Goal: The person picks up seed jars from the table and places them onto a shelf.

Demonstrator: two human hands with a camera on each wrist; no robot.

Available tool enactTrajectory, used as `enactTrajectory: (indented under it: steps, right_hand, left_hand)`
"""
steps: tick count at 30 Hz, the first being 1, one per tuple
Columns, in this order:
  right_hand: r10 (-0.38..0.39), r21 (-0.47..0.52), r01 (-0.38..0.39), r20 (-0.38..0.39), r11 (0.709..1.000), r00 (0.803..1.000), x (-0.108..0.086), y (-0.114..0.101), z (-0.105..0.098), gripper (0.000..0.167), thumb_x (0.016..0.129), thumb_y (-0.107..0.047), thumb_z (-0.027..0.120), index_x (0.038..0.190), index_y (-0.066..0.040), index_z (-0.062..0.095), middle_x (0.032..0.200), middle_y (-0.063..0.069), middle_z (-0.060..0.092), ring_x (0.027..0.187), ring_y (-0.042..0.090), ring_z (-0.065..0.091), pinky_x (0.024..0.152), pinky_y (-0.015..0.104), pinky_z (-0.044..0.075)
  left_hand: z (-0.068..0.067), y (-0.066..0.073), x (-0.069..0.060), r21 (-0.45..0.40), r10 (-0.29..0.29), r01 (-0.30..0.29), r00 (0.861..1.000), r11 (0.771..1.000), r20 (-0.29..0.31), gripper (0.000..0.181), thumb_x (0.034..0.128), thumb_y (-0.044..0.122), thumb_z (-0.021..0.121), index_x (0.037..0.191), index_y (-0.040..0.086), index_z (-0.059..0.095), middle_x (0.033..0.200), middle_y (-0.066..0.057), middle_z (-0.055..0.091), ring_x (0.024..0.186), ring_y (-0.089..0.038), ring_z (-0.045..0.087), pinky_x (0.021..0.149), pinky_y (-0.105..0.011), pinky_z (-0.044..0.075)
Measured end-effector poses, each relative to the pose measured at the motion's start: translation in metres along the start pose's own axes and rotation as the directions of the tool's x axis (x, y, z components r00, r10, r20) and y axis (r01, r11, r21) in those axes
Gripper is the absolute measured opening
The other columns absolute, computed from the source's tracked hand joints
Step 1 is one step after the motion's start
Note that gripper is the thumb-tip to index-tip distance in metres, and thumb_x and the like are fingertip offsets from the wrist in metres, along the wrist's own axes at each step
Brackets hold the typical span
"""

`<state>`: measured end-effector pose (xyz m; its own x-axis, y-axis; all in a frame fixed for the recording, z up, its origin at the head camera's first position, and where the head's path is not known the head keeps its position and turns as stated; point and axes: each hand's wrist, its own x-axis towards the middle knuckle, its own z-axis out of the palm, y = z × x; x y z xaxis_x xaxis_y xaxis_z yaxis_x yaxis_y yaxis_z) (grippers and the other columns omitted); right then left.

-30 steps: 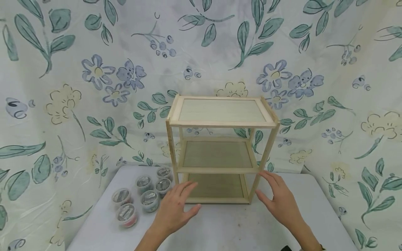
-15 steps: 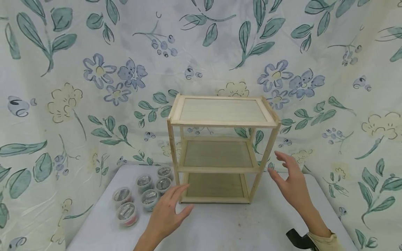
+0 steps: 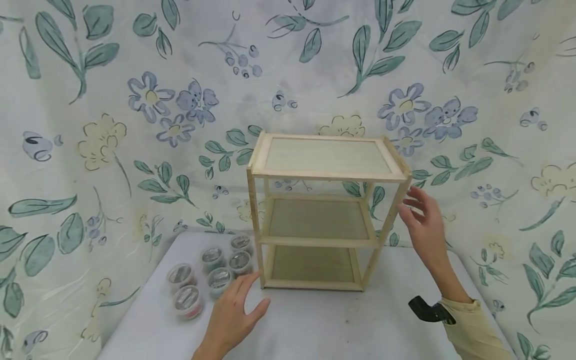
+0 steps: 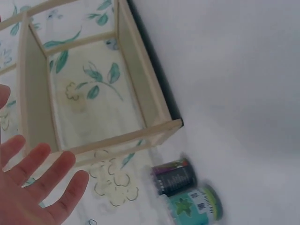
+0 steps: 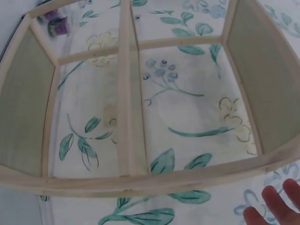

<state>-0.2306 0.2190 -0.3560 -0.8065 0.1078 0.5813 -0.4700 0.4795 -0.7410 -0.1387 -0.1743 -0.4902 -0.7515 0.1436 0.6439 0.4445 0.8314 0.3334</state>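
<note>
A three-tier wooden shelf (image 3: pixel 328 241) with pale panels stands upright on the table. My left hand (image 3: pixel 231 315) is spread near the shelf's lower left front corner, thumb apart from the fingers and nothing held. In the left wrist view its fingers (image 4: pixel 56 173) are extended beside the frame. My right hand (image 3: pixel 425 227) is raised by the upper part of the right front post, fingers slightly bent. Whether its fingertips touch the post I cannot tell. The right wrist view has only fingertips (image 5: pixel 276 204) at the lower right, close to the shelf frame (image 5: pixel 126 185).
Several small lidded tubs (image 3: pixel 187 301) stand on the white table (image 3: pixel 315 325), left of the shelf. Two tubs with printed labels, one turquoise (image 4: pixel 194 206), appear in the left wrist view. Behind hangs a floral cloth (image 3: pixel 288 75).
My right hand has left the lower right post and risen to the upper part of that post. My left hand has drawn back slightly left and down. The view has shifted a little.
</note>
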Motion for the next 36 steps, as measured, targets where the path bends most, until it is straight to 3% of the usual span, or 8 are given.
enactTrajectory:
  steps: [8,15,21,27,29,31,33,36]
  right_hand:
    - [-0.004,0.051,0.002,0.045,0.999,0.999,0.011,-0.005,0.008,0.048,0.103,-0.02,0.052,0.148,-0.007,0.042,0.136,0.015,0.055,0.113,-0.006,0.05,0.093,0.011,0.042]
    - [-0.074,0.181,0.06,0.072,0.982,0.995,0.02,-0.006,0.014,0.039,0.106,-0.016,0.045,0.142,0.0,0.045,0.124,0.009,0.06,0.109,0.002,0.059,0.092,0.016,0.048]
    - [-0.088,0.257,0.062,0.092,0.964,0.992,0.024,-0.006,0.016,0.037,0.107,-0.014,0.041,0.141,0.002,0.044,0.109,-0.01,0.062,0.1,0.008,0.065,0.087,0.017,0.052]
    - [-0.099,0.318,0.059,0.113,0.946,0.989,0.027,-0.004,0.018,0.035,0.108,-0.015,0.037,0.137,0.0,0.047,0.108,0.005,0.065,0.097,0.01,0.067,0.087,0.02,0.054]
    - [-0.105,0.348,0.056,0.123,0.936,0.987,0.028,-0.002,0.018,0.034,0.108,-0.017,0.036,0.138,-0.003,0.048,0.109,0.007,0.065,0.098,0.013,0.067,0.087,0.021,0.054]
    - [-0.107,0.381,0.051,0.128,0.923,0.986,0.029,-0.001,0.018,0.034,0.108,-0.018,0.035,0.138,-0.006,0.048,0.11,0.007,0.065,0.099,0.015,0.067,0.087,0.022,0.054]
    - [-0.115,0.407,0.054,0.127,0.912,0.985,0.029,-0.001,0.018,0.035,0.109,-0.019,0.034,0.138,-0.007,0.048,0.11,0.008,0.065,0.099,0.015,0.068,0.087,0.022,0.055]
    - [-0.134,0.45,0.063,0.126,0.891,0.983,0.03,-0.002,0.019,0.035,0.109,-0.02,0.034,0.137,-0.007,0.049,0.109,0.008,0.065,0.098,0.016,0.068,0.085,0.023,0.056]
  left_hand:
    - [-0.003,-0.011,-0.012,0.011,-0.05,0.051,0.996,0.999,-0.068,0.059,0.0736,0.028,0.083,0.126,0.012,0.063,0.111,-0.002,0.066,0.092,-0.016,0.064,0.07,-0.037,0.055]
    - [-0.013,-0.038,-0.021,0.044,-0.142,0.149,0.982,0.988,-0.128,0.063,0.0727,0.023,0.083,0.128,0.007,0.06,0.113,-0.012,0.064,0.102,-0.033,0.063,0.077,-0.052,0.053]
    - [-0.024,-0.067,-0.034,0.108,-0.292,0.311,0.943,0.944,-0.159,0.069,0.0718,0.027,0.083,0.131,0.006,0.055,0.115,-0.018,0.058,0.102,-0.037,0.054,0.076,-0.056,0.046]
    - [-0.031,-0.091,-0.046,0.078,-0.402,0.425,0.892,0.902,-0.208,0.083,0.0654,0.023,0.087,0.134,-0.001,0.046,0.121,-0.028,0.048,0.104,-0.045,0.043,0.082,-0.056,0.036]
    - [-0.03,-0.097,-0.051,0.048,-0.463,0.482,0.862,0.875,-0.207,0.088,0.0652,0.022,0.087,0.136,-0.004,0.042,0.125,-0.029,0.043,0.109,-0.047,0.04,0.086,-0.056,0.034]
    - [-0.029,-0.101,-0.054,0.018,-0.562,0.572,0.81,0.82,-0.168,0.093,0.068,0.021,0.087,0.14,-0.005,0.035,0.13,-0.031,0.038,0.114,-0.047,0.036,0.089,-0.057,0.033]
    - [-0.027,-0.104,-0.056,-0.046,-0.664,0.663,0.74,0.747,-0.111,0.099,0.0717,0.021,0.086,0.146,-0.006,0.026,0.135,-0.031,0.032,0.12,-0.047,0.032,0.092,-0.058,0.032]
    - [-0.022,-0.11,-0.059,-0.181,-0.789,0.776,0.614,0.604,0.002,0.108,0.0772,0.019,0.082,0.152,-0.002,0.008,0.144,-0.031,0.02,0.128,-0.047,0.024,0.1,-0.062,0.032]
